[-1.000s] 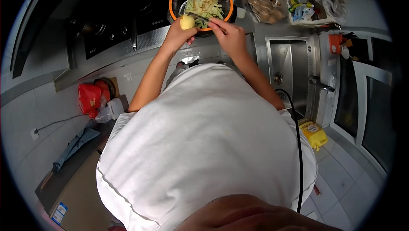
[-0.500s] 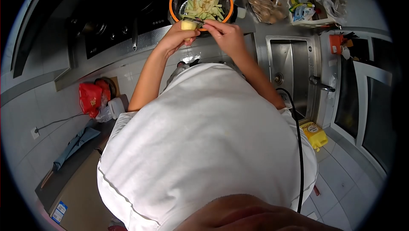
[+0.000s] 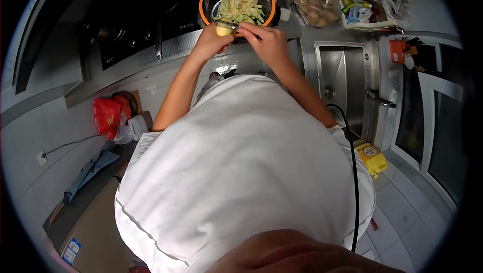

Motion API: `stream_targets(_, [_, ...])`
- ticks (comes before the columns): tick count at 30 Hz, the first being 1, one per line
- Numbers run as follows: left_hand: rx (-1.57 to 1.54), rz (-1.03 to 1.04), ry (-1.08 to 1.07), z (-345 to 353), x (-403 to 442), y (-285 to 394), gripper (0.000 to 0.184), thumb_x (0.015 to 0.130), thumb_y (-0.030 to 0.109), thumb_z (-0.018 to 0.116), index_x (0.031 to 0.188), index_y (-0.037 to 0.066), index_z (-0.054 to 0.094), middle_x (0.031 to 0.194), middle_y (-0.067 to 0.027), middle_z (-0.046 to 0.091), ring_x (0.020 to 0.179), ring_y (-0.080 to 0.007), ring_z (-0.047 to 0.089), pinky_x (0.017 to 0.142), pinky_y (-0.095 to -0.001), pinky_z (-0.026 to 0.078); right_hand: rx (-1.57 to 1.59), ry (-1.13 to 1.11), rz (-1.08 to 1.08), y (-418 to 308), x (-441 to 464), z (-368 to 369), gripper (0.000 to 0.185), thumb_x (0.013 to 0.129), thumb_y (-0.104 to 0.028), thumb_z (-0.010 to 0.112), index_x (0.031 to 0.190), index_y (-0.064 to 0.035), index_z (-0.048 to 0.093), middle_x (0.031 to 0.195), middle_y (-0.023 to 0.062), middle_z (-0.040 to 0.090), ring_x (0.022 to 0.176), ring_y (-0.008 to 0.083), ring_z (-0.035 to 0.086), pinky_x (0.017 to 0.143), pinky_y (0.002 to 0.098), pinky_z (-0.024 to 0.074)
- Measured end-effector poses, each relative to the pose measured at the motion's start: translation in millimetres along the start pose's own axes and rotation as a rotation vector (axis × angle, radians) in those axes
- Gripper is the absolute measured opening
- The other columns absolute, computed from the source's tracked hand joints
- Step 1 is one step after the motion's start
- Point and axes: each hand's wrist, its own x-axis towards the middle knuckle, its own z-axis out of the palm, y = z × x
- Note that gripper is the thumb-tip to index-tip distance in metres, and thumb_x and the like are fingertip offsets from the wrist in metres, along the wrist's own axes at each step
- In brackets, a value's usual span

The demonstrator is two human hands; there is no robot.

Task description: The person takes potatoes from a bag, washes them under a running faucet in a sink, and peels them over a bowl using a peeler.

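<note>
Near the front edge of an orange-rimmed bin (image 3: pixel 202 6), my left hand (image 3: pixel 205 42) is closed around a peeled, pale yellow vegetable (image 3: pixel 224 30), possibly a potato. My right hand (image 3: pixel 269 44) pinches a slim metal tool, seemingly a peeler (image 3: pixel 230 23), which lies across the top of the vegetable. Its handle is mostly hidden by my fingers. Inside the dark-lined bin is a heap of pale green and cream peelings (image 3: pixel 244 7).
Right of the bin lies a plastic bag of round brown produce (image 3: pixel 314 4), beside a white crate (image 3: pixel 377 24) of packets. A steel sink (image 3: pixel 347 82) with a tap (image 3: pixel 380 98) is at my right. A black hob (image 3: pixel 131 36) sits left. A black cable (image 3: pixel 353 172) hangs along my right side.
The peeler has shifted slightly across the vegetable and now covers more of its top. The vegetable has tilted a little in my left hand. Both hands stay near the bin's edge.
</note>
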Motion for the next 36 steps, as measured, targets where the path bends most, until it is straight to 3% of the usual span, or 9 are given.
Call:
stream_targets(6, [0.344,0.276,0.299,2.6,0.9,-13.2,0.044,0.085,0.015,0.076,0.122,0.000,0.057,0.087,-0.0095,0.070,0.064,-0.0145,0.067,0.053,-0.0285,0.051,-0.236,-0.030,0.214,36.7,2.9,-10.8,0.023,0.092,-0.038,0.075,0.102,-0.0183,0.082,0.072,0.0094,0.073,0.059,0.0268,0.070,0.052,0.0367,0.0535])
stream_targets(9, [0.157,0.263,0.278,4.9,-3.2,-6.1,0.045,0.089,0.018,0.077,0.124,0.003,0.052,0.084,-0.0022,0.064,0.056,-0.0074,0.055,0.046,-0.0233,0.043,-0.132,-0.012,0.225,18.1,-0.5,-20.4,0.022,0.092,-0.036,0.076,0.102,-0.0176,0.081,0.071,0.0086,0.073,0.059,0.0258,0.070,0.052,0.0352,0.0533])
stream_targets(14, [0.318,0.208,0.316,-4.2,2.5,-10.8,0.043,0.088,0.017,0.077,0.122,0.003,0.054,0.081,-0.0020,0.064,0.056,-0.0073,0.055,0.045,-0.0228,0.041,0.089,0.008,0.049,8.2,0.0,-7.9,0.021,0.089,-0.034,0.078,0.103,-0.0179,0.081,0.077,0.0082,0.075,0.063,0.0258,0.071,0.055,0.0342,0.0544])
stream_targets(17, [0.087,0.106,0.132,-3.6,-5.0,-2.9,0.047,0.084,0.015,0.076,0.122,0.000,0.054,0.080,-0.0042,0.065,0.056,-0.0086,0.058,0.047,-0.0243,0.044,-0.018,-0.050,0.023,14.1,-4.2,0.0,0.024,0.089,-0.036,0.078,0.103,-0.0171,0.081,0.077,0.0099,0.074,0.063,0.0277,0.071,0.055,0.0358,0.0543])
stream_targets(25, [0.145,-0.022,0.101,-0.9,-7.4,-3.5,0.036,0.086,0.015,0.078,0.114,0.003,0.058,0.078,-0.0022,0.063,0.048,-0.0053,0.051,0.038,-0.0232,0.034,-0.137,-0.050,0.222,26.6,-3.8,-8.3,0.025,0.090,-0.040,0.076,0.101,-0.0179,0.082,0.074,0.0107,0.073,0.060,0.0285,0.070,0.052,0.0372,0.0532])
stream_targets(27, [0.227,-0.061,0.118,-2.4,-3.0,-6.6,0.039,0.084,0.016,0.081,0.112,0.000,0.060,0.082,-0.0055,0.067,0.058,-0.0096,0.060,0.047,-0.0255,0.046,-0.052,-0.044,0.188,16.7,-2.6,-6.9,0.025,0.090,-0.040,0.077,0.101,-0.0185,0.082,0.074,0.0104,0.073,0.061,0.0285,0.070,0.053,0.0375,0.0535])
stream_targets(29, [0.390,0.367,0.269,-1.6,4.5,-25.9,0.045,0.082,0.019,0.084,0.113,-0.003,0.061,0.089,-0.0093,0.072,0.074,-0.0155,0.068,0.066,-0.0287,0.055,-0.017,-0.023,-0.015,9.2,-6.2,-0.7,0.025,0.090,-0.040,0.076,0.102,-0.0179,0.082,0.074,0.0101,0.073,0.061,0.0284,0.070,0.053,0.0377,0.0537])
stream_targets(32, [0.469,0.241,0.272,2.3,-11.8,-1.4,0.051,0.074,0.021,0.082,0.116,-0.001,0.063,0.100,-0.0163,0.075,0.091,-0.0281,0.073,0.082,-0.0358,0.056,-0.159,-0.048,0.092,19.3,-3.0,0.3,0.025,0.091,-0.040,0.075,0.102,-0.0183,0.082,0.075,0.0103,0.073,0.061,0.0306,0.070,0.053,0.0384,0.0538])
stream_targets(36, [0.423,0.346,0.334,6.0,-10.9,1.8,0.053,0.077,0.026,0.083,0.117,-0.001,0.061,0.098,-0.0186,0.074,0.088,-0.0307,0.073,0.078,-0.0370,0.057,-0.250,-0.072,0.234,35.7,-2.4,-2.0,0.025,0.092,-0.040,0.075,0.103,-0.0177,0.081,0.072,0.0116,0.072,0.061,0.0319,0.069,0.053,0.0386,0.0537])
